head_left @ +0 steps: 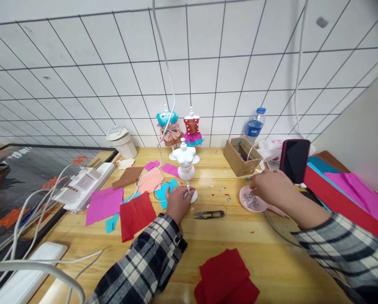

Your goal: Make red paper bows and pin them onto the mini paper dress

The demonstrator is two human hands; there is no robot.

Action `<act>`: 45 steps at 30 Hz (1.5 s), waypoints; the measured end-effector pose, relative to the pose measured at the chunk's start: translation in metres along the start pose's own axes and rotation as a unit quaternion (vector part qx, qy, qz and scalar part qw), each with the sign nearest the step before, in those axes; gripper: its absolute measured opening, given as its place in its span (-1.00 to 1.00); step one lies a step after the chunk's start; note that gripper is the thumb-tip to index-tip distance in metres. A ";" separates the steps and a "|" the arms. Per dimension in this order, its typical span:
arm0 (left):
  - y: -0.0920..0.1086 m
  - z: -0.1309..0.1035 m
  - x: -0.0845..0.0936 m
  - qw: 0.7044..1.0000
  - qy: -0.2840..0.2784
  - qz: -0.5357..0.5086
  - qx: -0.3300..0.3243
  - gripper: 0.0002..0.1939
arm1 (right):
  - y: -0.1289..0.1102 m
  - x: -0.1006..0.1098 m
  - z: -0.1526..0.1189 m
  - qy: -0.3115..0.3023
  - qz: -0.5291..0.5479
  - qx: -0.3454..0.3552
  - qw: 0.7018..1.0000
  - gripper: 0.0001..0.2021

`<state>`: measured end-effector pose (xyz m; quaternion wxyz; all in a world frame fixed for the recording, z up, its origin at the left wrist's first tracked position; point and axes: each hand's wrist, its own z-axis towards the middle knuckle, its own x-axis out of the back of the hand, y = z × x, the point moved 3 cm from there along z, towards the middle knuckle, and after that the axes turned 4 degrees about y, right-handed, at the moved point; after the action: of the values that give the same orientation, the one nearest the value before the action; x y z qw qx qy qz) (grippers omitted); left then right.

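Observation:
A small bare white dress form (184, 159) stands upright at the middle of the table. My left hand (178, 203) is closed around the bottom of its stand, at the round base. Off to the right, my right hand (268, 185) reaches over a pink round dish (262, 207) that holds small shiny pins or beads. Its fingers are pinched together at the dish's rim and whatever they hold is hidden. Black thread snips (209, 214) lie between my hands. A folded piece of red cloth (223, 274) rests close to me.
Two dressed small forms (171, 131) stand at the wall. Cloth pieces, including a red one (136, 215) and a magenta one (104, 205), lie left. A cardboard box (239, 162), water bottle (254, 126) and phone (295, 159) stand right. A white cable (160, 38) hangs in front.

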<state>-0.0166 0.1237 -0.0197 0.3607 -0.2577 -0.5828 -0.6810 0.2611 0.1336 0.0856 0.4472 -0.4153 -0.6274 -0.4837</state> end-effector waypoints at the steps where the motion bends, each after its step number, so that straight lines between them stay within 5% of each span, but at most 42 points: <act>1: 0.000 0.000 0.000 1.000 -0.001 -0.002 0.000 -0.81 | -0.004 0.002 0.006 -0.006 0.017 -0.002 1.000 -0.83; 10: -0.005 -0.003 0.008 1.000 0.005 -0.005 -0.001 -0.78 | -0.104 0.001 0.137 0.050 0.134 0.063 0.988 -0.62; 14: -0.002 -0.002 0.008 1.000 0.007 0.004 -0.015 -0.77 | -0.116 -0.016 0.171 0.036 0.123 0.051 0.990 -0.68; 19: 0.013 -0.001 0.008 0.996 0.003 0.075 -0.057 -0.74 | -0.115 -0.027 0.180 0.023 0.094 0.034 0.995 -0.68; 25: 0.016 0.001 0.008 0.994 -0.006 0.085 -0.069 -0.73 | -0.102 -0.022 0.162 0.026 0.083 0.055 0.995 -0.68; 30: 0.012 0.001 0.005 0.995 0.000 0.068 -0.068 -0.75 | -0.098 0.002 0.141 0.046 0.096 0.067 0.992 -0.74; 37: 0.010 0.001 0.004 0.997 -0.004 0.049 -0.064 -0.75 | -0.065 0.040 0.063 0.077 0.109 0.059 0.989 -0.66; 41: 0.009 0.001 0.004 0.997 -0.006 0.044 -0.063 -0.76 | -0.028 0.025 0.009 0.044 0.079 0.069 0.994 -0.74; 45: 0.009 -0.001 0.002 0.997 -0.007 0.041 -0.063 -0.75 | -0.002 -0.008 -0.014 -0.023 0.036 0.056 0.997 -0.78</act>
<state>-0.0106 0.1218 -0.0123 0.3674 -0.3086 -0.5300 -0.6992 0.2635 0.1191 0.0797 0.4724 -0.4232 -0.6482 -0.4213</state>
